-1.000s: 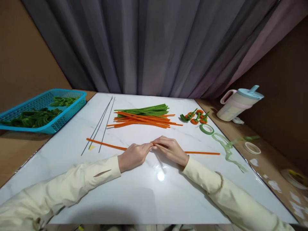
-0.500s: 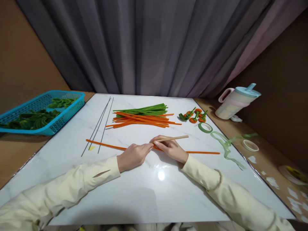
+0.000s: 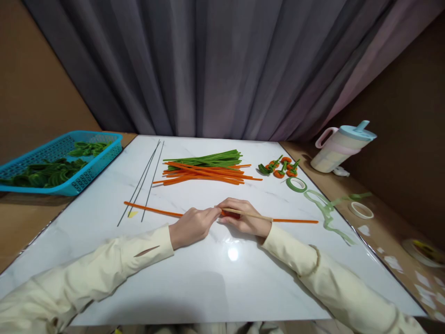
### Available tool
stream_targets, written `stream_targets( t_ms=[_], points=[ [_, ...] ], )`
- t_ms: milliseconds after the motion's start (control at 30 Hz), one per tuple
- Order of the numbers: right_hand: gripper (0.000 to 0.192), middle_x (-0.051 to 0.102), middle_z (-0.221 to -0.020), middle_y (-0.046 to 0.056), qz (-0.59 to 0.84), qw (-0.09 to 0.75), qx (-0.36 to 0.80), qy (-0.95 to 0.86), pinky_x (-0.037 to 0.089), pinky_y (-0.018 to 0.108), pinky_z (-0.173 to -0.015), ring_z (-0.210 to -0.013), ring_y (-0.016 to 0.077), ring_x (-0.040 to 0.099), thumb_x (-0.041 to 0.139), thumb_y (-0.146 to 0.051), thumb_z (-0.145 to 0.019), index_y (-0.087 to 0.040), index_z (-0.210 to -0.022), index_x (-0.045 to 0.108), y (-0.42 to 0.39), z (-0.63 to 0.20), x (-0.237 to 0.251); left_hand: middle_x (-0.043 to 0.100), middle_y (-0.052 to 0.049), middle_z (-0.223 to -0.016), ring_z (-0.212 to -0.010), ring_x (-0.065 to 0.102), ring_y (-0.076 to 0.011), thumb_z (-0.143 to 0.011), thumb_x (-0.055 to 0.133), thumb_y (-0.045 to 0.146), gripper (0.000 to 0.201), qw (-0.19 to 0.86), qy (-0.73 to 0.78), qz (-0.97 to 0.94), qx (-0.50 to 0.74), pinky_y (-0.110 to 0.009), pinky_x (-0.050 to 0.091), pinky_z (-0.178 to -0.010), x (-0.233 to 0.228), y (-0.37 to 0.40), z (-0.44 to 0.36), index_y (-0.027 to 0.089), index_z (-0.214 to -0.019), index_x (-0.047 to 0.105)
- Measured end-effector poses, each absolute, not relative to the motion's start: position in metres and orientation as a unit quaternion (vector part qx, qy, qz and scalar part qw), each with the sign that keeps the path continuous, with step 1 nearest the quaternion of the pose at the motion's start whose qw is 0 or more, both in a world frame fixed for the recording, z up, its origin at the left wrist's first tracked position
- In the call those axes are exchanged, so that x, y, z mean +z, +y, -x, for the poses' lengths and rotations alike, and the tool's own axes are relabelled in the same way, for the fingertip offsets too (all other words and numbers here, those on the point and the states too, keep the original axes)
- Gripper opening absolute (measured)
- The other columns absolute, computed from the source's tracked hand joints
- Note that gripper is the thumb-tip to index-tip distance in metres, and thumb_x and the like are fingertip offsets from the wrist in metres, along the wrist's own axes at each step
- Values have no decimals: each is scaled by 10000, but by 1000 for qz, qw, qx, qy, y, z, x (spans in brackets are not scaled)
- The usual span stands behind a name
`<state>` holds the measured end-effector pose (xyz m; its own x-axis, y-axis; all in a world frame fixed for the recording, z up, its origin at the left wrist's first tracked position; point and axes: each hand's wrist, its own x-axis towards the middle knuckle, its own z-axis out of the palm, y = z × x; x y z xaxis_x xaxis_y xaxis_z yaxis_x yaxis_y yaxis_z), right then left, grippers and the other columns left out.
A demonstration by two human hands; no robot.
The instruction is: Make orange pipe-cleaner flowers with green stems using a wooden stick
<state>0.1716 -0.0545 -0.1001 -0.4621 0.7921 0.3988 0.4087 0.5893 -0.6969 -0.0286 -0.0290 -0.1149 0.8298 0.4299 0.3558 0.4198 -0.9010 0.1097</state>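
Observation:
An orange pipe cleaner (image 3: 153, 209) crosses the white sheet from left to right beneath both hands. My left hand (image 3: 193, 226) is closed on its middle, fingertips pinched together. Against those fingertips, my right hand (image 3: 252, 225) is curled around a thin wooden stick (image 3: 252, 214). The stick now lies along that hand, pointing toward the wrist. A bit of orange shows between the right fingers; how the pipe cleaner meets the stick is mostly hidden. Beyond the hands lie a pile of orange pipe cleaners (image 3: 208, 174) and a pile of green pipe cleaners (image 3: 215, 159).
Thin dark wires (image 3: 148, 190) lie to the left, beside a blue basket (image 3: 74, 185) of green leaf shapes. To the right are small orange-and-green pieces (image 3: 285, 168), green tape (image 3: 296, 184), a tangled green strip (image 3: 327, 215), a white ring (image 3: 361, 210) and a lidded cup (image 3: 335, 148).
The wooden stick has swung down from its raised angle to lie across my right hand. My right fingers have shifted around it, while my left hand stays in place.

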Motion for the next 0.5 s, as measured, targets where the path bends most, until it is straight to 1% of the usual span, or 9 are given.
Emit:
stream_targets(
  t_ms=[133, 267, 333, 500],
  points=[
    [180, 652, -813, 78, 378, 363, 264, -810, 490, 238, -619, -677, 139, 598, 605, -312, -832, -149, -903, 634, -55, -171, -99, 682, -58, -863, -683, 665, -141, -953, 301, 177, 248, 20, 223, -957, 187, -202, 480, -537, -115, -29, 29, 150, -1058, 523],
    [151, 661, -766, 63, 391, 370, 239, -808, 475, 224, -553, -598, 119, 568, 568, -280, -842, -154, -856, 652, -55, -170, -99, 686, -60, -875, -671, 666, -139, -957, 297, 179, 255, 16, 218, -957, 192, -202, 483, -531, -114, -30, 29, 147, -1061, 527],
    [146, 666, -758, 61, 393, 371, 224, -811, 481, 220, -557, -595, 117, 578, 557, -259, -836, -153, -852, 657, -55, -169, -100, 687, -64, -889, -681, 669, -141, -958, 300, 181, 255, 13, 216, -957, 194, -202, 486, -533, -114, -30, 29, 146, -1068, 528],
    [157, 686, -768, 56, 400, 361, 184, -822, 506, 219, -627, -643, 124, 629, 525, -222, -826, -166, -855, 669, -55, -168, -101, 693, -68, -915, -679, 675, -152, -953, 311, 176, 248, -6, 211, -956, 204, -214, 486, -512, -114, -30, 29, 137, -1063, 529]
  ],
)
